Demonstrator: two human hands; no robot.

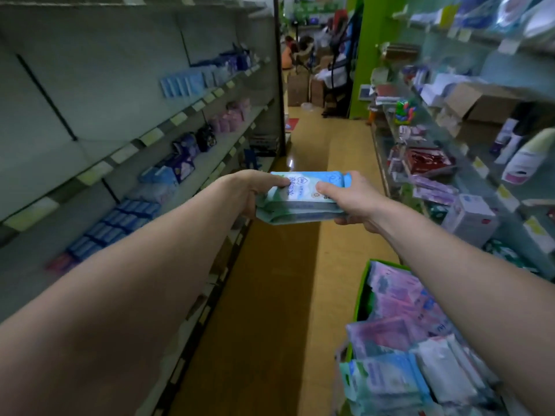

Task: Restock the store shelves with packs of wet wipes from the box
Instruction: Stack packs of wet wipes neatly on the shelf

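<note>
Both arms reach forward over the aisle. My left hand (250, 190) and my right hand (350, 198) grip a small stack of light blue-green wet wipes packs (300, 202) from either end, thumbs on top. The stack hangs in mid-air between the two shelf rows. A green-rimmed box (365, 283) at the lower right holds several more packs (399, 355), pink, purple, blue and white. The left shelves (99, 172) carry blue and pink packs, with bare stretches on the upper levels.
The yellow-brown aisle floor (279, 295) runs ahead between the shelf rows. The right shelves (480, 181) are crowded with bottles, boxes and packets. Cardboard boxes (298, 88) and a chair-like frame stand at the far end by a green pillar (368, 55).
</note>
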